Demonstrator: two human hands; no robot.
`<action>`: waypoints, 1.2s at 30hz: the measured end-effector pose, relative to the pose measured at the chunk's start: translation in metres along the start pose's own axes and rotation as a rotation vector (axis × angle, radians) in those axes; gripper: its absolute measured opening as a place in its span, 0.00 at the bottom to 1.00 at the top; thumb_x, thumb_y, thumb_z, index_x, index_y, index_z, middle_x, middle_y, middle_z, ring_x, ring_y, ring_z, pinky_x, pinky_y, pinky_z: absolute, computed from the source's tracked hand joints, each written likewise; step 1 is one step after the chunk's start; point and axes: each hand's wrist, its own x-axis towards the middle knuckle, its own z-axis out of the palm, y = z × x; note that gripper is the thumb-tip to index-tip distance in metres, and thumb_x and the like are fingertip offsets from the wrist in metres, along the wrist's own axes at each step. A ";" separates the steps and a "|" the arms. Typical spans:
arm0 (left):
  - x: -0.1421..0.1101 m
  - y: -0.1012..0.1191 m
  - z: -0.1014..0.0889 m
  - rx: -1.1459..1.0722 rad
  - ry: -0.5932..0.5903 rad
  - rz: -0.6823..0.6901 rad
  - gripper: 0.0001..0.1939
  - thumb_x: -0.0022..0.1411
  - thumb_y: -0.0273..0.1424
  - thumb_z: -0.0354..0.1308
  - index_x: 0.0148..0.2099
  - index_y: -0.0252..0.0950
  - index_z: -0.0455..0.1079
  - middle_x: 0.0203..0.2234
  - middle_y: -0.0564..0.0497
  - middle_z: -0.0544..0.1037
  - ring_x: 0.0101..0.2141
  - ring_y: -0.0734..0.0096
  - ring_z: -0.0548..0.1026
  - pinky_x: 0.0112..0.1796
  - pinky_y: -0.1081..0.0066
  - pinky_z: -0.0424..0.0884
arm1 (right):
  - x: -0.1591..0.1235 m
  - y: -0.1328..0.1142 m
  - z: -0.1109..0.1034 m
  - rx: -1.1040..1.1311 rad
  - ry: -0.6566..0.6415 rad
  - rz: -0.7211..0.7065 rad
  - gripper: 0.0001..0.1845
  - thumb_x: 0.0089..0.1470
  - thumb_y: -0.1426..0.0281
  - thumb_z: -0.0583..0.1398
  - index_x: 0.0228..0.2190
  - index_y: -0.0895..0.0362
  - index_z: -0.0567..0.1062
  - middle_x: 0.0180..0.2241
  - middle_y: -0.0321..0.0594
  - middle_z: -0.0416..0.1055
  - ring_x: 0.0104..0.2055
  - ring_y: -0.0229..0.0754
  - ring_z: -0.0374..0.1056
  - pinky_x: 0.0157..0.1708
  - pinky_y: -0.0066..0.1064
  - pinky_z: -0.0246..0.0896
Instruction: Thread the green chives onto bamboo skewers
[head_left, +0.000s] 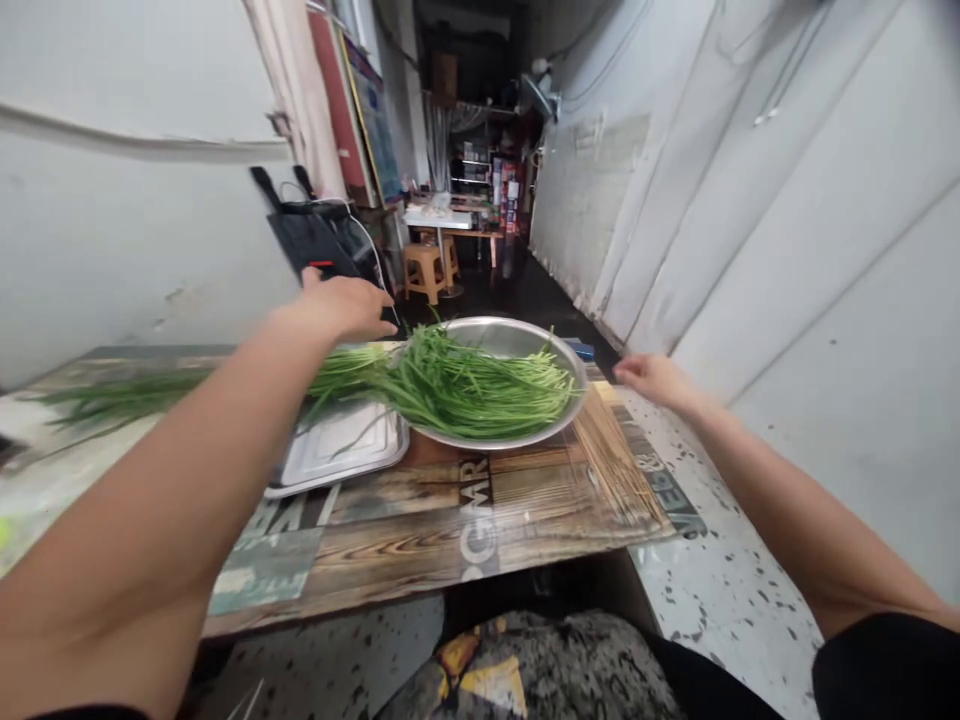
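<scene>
My left hand (345, 305) hovers over the far edge of the table with its fingers stretched out and holding nothing. Below it are long green garlic chives (341, 372), partly hidden by my forearm. A wide metal bowl (517, 335) holds a heap of cut garlic chives (487, 390) to the right of that hand. Off the table's right side, my right hand (652, 380) is raised with fingers curled together; anything in them is too small to make out. Nearest to it, a bundle of thin bamboo skewers (619, 460) lies along the table's right end.
A metal tray (345, 450) with a whitish surface sits left of the bowl on the wood-patterned table (405, 525). Something blue (581, 351) shows behind the bowl. A black device (315, 235) stands beyond the table. Plastic stools (424, 272) are farther back, and a wall (825, 300) runs along the right.
</scene>
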 end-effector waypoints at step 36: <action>0.027 0.180 0.099 -0.146 -0.416 0.509 0.67 0.33 0.61 0.58 0.67 0.33 0.32 0.64 0.31 0.33 0.63 0.42 0.34 0.57 0.44 0.37 | -0.017 0.063 0.140 1.058 0.025 0.205 0.16 0.49 0.55 0.54 0.25 0.56 0.64 0.21 0.35 0.66 0.23 0.36 0.61 0.26 0.28 0.57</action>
